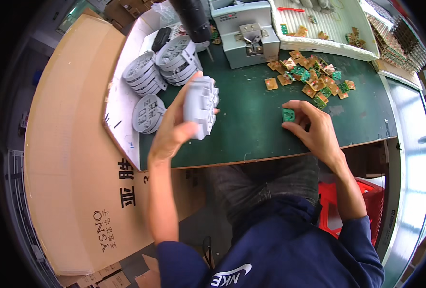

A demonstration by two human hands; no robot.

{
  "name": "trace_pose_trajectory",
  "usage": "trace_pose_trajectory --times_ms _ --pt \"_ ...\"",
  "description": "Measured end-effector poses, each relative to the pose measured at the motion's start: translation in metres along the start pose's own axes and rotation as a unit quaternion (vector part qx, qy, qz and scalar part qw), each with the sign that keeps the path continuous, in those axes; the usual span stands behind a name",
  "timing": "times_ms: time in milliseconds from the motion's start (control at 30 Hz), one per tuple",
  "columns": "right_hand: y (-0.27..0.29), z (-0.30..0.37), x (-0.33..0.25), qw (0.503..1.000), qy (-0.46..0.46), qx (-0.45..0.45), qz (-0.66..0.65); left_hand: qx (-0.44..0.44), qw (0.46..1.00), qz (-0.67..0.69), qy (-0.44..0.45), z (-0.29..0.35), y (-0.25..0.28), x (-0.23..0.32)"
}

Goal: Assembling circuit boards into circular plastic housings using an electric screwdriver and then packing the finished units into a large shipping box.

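Note:
My left hand (170, 129) is closed round a grey plastic housing (201, 108), held tilted above the left part of the green work mat (241, 120); motion blurs it a little. Between the thumb and fingers of my right hand (313, 127) is a small green circuit board (288, 115), just over the mat on the right. Beyond that hand lies a loose pile of small circuit boards (313, 79), some brown side up, others green. Stacked round grey housings (177, 57) stand to the left of my left hand, with a lower stack (148, 114) nearer me.
A grey bench machine (251, 48) stands at the back, beside a dark cylindrical tool (191, 19) hanging from above. Behind the pile is a white foam tray (328, 45) with a few boards. A white cardboard edge (121, 103) bounds the left; a red crate (369, 201) sits below the table.

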State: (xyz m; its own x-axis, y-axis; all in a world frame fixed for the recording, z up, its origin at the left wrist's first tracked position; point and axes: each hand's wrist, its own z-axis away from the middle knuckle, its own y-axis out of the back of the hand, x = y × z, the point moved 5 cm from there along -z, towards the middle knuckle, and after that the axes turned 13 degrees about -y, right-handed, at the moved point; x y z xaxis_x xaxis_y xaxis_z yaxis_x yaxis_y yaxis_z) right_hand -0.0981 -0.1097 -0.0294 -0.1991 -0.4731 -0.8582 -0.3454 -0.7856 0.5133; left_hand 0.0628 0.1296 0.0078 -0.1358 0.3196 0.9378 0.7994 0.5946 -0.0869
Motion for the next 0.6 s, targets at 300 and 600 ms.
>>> trace_pose_trajectory --times_ms 300,600 --pt "-0.003 0.001 0.01 0.999 -0.025 0.038 -0.02 0.064 0.864 0.494 -0.071 0.011 -0.036 -0.025" --pt "-0.001 0.001 -0.002 0.998 0.028 0.05 -0.006 0.059 0.925 0.37 -0.061 0.011 -0.03 -0.021"
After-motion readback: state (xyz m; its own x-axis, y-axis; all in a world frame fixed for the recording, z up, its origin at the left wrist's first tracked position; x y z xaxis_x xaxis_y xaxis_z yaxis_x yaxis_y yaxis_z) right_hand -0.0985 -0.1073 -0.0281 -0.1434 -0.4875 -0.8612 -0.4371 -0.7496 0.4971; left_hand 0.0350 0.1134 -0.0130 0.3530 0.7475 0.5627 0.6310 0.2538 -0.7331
